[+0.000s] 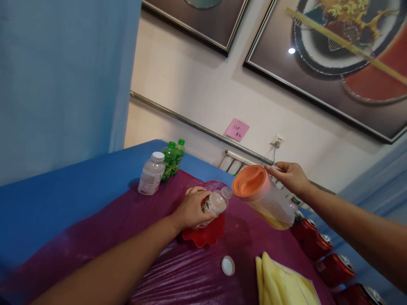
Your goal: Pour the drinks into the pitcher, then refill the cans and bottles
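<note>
My left hand [193, 207] is wrapped round a clear bottle [218, 202] with a printed label and no cap. It tilts to the right over a red scalloped dish [205, 237]. By its handle my right hand [291, 178] holds a translucent pitcher [270, 207] with an orange lid [250, 181]. The pitcher leans so that its lid is close to the bottle's mouth, and some yellow liquid lies in it. A white cap [228, 266] lies on the purple cover [178, 271].
A white-capped bottle [151, 174] and green bottles [169, 161] stand at the back left of the blue table [79, 190]. Several red cans [335, 269] line the right side. A folded yellow cloth [286, 281] lies at the front right. A metal rail [190, 123] runs along the wall.
</note>
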A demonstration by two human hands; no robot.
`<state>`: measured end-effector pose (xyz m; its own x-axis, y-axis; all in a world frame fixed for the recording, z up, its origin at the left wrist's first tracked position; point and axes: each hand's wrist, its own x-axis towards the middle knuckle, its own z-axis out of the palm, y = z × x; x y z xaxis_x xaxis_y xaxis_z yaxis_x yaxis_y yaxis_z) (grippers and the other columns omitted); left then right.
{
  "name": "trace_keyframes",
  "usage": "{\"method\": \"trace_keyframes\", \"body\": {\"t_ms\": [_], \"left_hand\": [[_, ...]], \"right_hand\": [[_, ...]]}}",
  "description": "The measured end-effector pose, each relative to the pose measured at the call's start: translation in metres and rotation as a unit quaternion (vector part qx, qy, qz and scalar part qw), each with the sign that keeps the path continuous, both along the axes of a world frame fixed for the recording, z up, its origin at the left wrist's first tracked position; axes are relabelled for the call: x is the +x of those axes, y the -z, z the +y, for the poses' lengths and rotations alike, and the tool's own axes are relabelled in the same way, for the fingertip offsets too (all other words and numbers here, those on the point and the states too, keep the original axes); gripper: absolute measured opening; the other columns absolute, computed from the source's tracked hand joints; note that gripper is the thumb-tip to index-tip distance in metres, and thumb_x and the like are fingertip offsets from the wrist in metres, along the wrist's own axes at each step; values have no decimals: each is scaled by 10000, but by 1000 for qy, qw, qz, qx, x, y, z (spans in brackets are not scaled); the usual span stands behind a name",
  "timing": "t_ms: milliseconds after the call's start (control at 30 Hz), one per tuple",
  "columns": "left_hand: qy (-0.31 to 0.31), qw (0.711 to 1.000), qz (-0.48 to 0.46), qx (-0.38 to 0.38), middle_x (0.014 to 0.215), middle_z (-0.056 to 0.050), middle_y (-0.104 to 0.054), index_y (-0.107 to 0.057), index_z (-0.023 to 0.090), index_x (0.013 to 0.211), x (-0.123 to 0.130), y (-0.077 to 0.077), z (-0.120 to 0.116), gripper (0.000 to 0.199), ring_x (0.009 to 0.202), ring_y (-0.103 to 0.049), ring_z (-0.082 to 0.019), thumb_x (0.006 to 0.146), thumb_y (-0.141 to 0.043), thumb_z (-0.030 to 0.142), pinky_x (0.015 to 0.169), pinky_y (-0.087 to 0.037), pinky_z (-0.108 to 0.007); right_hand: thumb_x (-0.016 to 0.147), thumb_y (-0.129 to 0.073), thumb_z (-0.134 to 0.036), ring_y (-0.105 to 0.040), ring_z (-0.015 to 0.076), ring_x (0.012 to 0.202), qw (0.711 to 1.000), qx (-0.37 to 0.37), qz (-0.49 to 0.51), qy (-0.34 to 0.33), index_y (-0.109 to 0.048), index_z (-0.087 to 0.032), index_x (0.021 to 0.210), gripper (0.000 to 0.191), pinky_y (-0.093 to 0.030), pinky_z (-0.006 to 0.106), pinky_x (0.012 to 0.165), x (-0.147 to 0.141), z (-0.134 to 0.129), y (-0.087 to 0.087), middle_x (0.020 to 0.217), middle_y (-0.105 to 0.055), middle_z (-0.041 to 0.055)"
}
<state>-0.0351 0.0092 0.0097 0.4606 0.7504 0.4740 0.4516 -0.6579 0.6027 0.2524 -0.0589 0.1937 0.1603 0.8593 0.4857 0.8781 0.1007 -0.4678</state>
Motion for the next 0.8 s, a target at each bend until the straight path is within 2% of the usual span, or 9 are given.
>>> {"method": "trace_keyframes", "body": {"t_ms": [100,167,267,333,500,600,700,800], "left_hand": [[-1,1000,1,2,1203,-89,-663,-715,241,1163,0,0,1,627,1208,-558,-342,598,-863,469,1080,-395,-483],[-3,1000,-3,6,1225,-95,-665,-707,232,1178,0,0,2,647,1207,-562,-340,595,-870,460,1086,-386,-486],[-15,1000,-9,13,1237,-101,-678,-688,217,1199,0,1,4,677,1203,-575,-335,592,-876,449,1102,-364,-500],[-24,1000,-8,19,1232,-102,-691,-676,210,1212,0,1,5,685,1194,-588,-334,601,-869,453,1113,-352,-511],[-40,998,-10,40,1267,-115,-702,-659,196,1240,2,6,9,701,1216,-594,-343,631,-849,485,1155,-320,-534],[-51,998,-14,40,1289,-107,-706,-648,195,1268,3,10,12,706,1234,-589,-353,652,-830,490,1149,-353,-541],[-59,997,-25,50,1274,-98,-717,-647,204,1276,3,12,14,707,1216,-605,-351,652,-829,483,1121,-402,-534],[-53,996,-40,61,1206,-92,-740,-653,206,1268,3,12,15,662,1128,-657,-322,680,-815,461,1039,-482,-492]], "right_hand": [[714,-690,-738,-266,75,461,999,9,51,-6,-409,-222,513,621,-198,241,430,5,2,10,474,-307,-64],[712,-729,-696,-292,77,455,990,22,135,-15,-433,-216,520,596,-214,236,429,11,4,22,469,-343,-62],[708,-761,-650,-311,81,438,962,52,267,-18,-435,-223,538,564,-248,235,424,21,7,47,469,-366,-67],[726,-741,-647,-307,84,429,946,73,317,-8,-420,-235,561,548,-268,239,420,29,9,68,474,-351,-77],[775,-667,-660,-271,85,419,906,111,407,15,-395,-252,612,517,-270,236,409,43,11,122,480,-292,-103],[748,-688,-660,-264,76,415,884,128,450,21,-413,-246,631,510,-258,225,404,48,12,147,482,-310,-107],[716,-708,-668,-253,66,406,865,148,479,24,-432,-238,643,517,-237,213,397,52,13,164,482,-314,-116],[704,-723,-678,-268,61,396,853,165,495,23,-427,-233,633,539,-250,212,398,55,11,172,476,-327,-119]]}}
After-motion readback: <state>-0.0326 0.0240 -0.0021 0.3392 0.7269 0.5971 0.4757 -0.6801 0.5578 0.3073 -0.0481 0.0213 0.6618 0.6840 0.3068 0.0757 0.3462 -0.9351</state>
